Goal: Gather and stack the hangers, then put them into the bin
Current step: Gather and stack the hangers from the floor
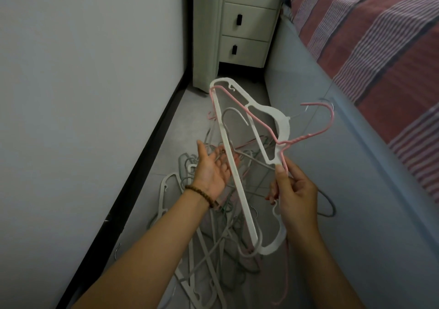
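My right hand (297, 197) grips a small bunch of hangers held up above the floor: a broad white plastic hanger (234, 171), a thin pink wire hanger (329, 128) whose hook points toward the bed, and a grey one (234, 116) behind them. My left hand (211, 168) is open, palm up, its fingers just left of the white hanger's long bar; whether they touch it I cannot tell. A tangled pile of grey, white and pink hangers (209, 249) lies on the floor below both hands. No bin is in view.
I am in a narrow aisle between a white wall (83, 95) on the left and a bed frame side (356, 190) on the right. A striped red blanket (380, 47) covers the bed. A cream drawer unit (244, 21) closes the far end.
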